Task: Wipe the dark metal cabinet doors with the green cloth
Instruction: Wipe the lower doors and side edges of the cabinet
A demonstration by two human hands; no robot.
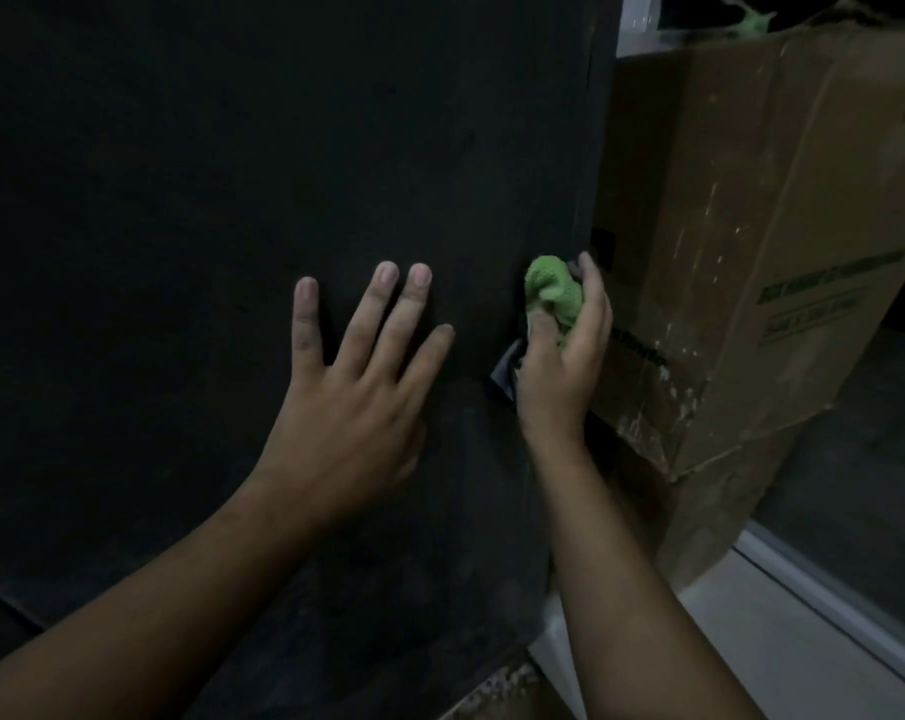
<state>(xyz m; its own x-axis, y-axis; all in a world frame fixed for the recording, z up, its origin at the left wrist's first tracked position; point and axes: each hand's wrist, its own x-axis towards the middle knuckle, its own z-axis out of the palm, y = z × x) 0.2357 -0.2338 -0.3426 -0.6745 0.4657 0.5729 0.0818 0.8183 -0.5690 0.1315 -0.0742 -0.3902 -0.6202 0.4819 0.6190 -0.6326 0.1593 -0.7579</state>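
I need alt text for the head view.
The right hand grips a green cloth at the edge of a dark cabinet door; the left hand lies flat on the door. A cardboard box stands to the right.

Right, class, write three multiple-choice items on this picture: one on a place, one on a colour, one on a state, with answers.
1. Where is the cardboard box, relative to the cabinet door? A) left B) right C) on top
2. What colour is the cloth? A) green B) white C) red
3. How is the left hand? A) fisted B) flat, fingers spread C) gripping the cloth
Answers: 1 B, it shows past the door's right edge; 2 A, the right hand grips a green wad; 3 B, straight fingers press the door.
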